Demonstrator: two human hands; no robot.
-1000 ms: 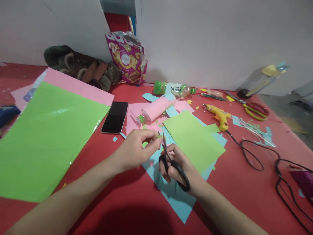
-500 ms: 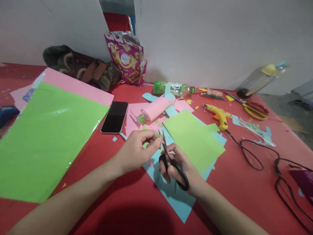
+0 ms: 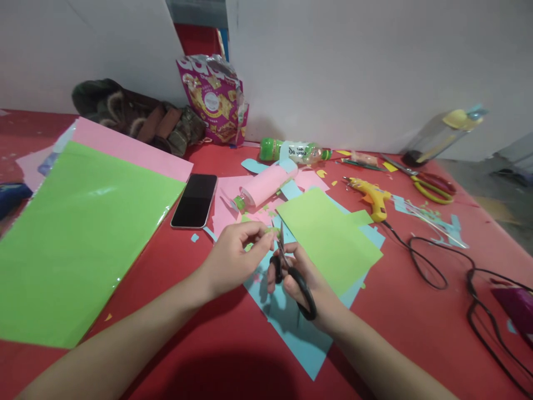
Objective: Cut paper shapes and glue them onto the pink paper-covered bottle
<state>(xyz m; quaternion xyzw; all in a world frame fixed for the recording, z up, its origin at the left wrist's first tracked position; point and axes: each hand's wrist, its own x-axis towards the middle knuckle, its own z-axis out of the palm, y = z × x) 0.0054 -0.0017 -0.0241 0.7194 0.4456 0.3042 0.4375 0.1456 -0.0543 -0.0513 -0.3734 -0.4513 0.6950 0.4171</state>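
My left hand pinches a small piece of green paper between thumb and fingertips. In my right hand is a pair of black-handled scissors, its blades pointing away from me and slightly apart beside the green piece. Beneath both hands lies a sheet of blue paper, with a light green sheet partly over it to the right. Just beyond my hands rests a bottle wrapped in pink paper, among green and pink scraps.
A phone and a large green sheet in clear wrap lie left. A yellow glue gun with a black cord, red-and-yellow scissors and a dark-based bottle are right. A green-capped bottle and snack bag stand behind.
The scissors have turned a little, their handles shifting slightly left and their blades opening somewhat wider. My left hand stays nearly in place, still pinching the green piece.
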